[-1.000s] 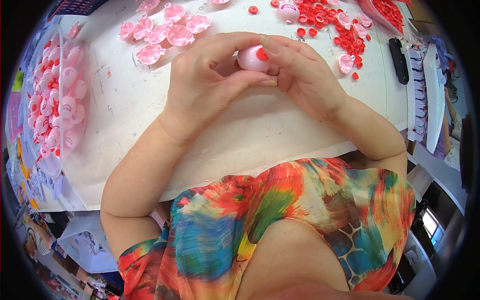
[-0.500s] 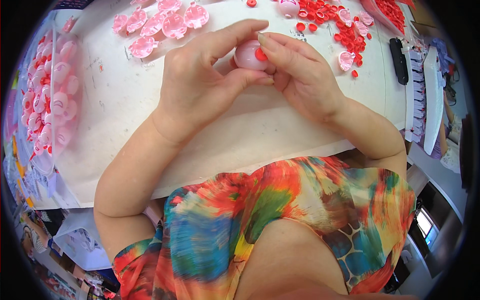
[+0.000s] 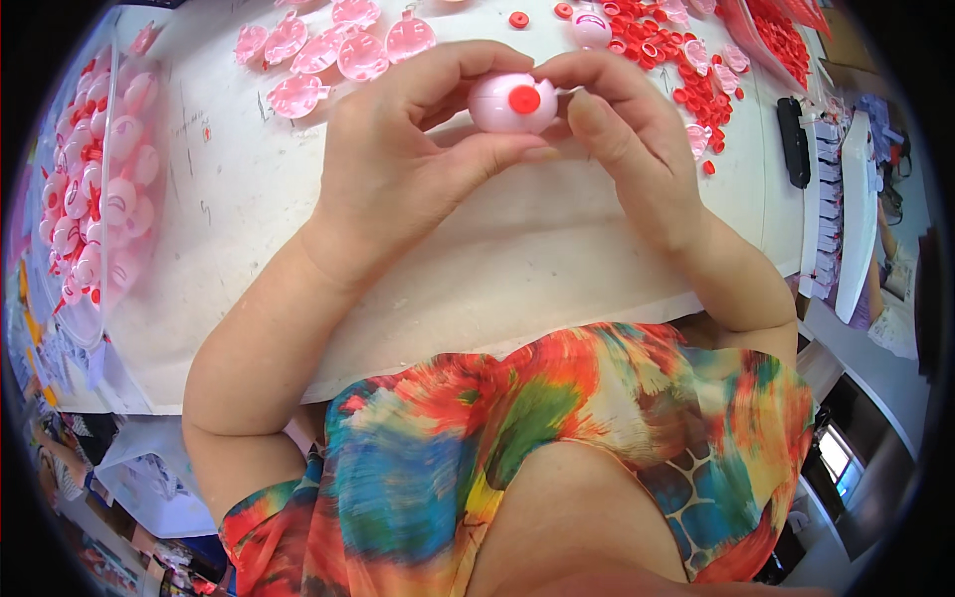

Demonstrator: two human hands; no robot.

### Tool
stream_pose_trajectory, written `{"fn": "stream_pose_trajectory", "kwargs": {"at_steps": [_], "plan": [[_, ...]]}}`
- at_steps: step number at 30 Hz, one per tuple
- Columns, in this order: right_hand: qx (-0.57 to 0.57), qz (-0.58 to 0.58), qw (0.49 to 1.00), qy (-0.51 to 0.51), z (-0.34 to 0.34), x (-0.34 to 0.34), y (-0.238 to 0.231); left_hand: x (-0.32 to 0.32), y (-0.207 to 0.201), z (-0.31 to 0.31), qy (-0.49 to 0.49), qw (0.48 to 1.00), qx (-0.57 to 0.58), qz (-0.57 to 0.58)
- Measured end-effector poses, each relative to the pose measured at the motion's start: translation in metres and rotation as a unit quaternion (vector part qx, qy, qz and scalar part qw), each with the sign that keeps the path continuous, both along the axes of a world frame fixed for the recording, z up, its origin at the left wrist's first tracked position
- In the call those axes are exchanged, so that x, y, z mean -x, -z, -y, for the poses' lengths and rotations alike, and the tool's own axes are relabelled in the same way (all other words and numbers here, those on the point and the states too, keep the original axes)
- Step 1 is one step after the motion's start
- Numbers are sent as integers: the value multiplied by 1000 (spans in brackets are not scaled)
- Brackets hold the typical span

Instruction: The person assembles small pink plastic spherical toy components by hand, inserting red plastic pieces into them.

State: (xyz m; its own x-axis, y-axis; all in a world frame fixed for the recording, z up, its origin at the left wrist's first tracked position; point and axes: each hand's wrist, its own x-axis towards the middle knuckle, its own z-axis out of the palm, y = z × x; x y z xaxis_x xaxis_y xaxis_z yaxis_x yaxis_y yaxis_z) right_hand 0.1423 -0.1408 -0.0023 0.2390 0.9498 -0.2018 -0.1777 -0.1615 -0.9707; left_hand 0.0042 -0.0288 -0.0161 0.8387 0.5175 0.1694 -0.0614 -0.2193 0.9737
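Held ball (image 3: 513, 103): one
Loose ball (image 3: 592, 30): one
Ball tub (image 3: 103, 318): one
Black tool (image 3: 794, 142): one
Pink shells (image 3: 362, 57): over ten
Red caps (image 3: 704, 109): dozens

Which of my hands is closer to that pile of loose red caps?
Your right. The right hand is just left of the loose red caps in the view; the left hand is farther left, gripping the pink ball.

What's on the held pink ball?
A round red piece faces up on the pink ball in the left hand; the surface beneath that piece and the ball's underside are hidden.
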Motion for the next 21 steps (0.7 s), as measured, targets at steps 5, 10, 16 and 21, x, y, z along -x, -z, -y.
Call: {"fn": "stream_pose_trajectory", "kwargs": {"at_steps": [5, 10, 16, 21], "plan": [[-169, 405, 897, -50, 7, -13, -4, -1, 0, -1, -21, 999, -11, -26], [-142, 344, 928, -14, -5, -6, 12, -9, 11, -3, -33, 997, -70, -16], [-108, 239, 965, -6, -6, -10, 20, -10, 11, -9, -1, 997, 19, -72], [-128, 362, 923, 29, -8, -13, 12, -8, 15, -13, 12, 971, 239, 20]]}}
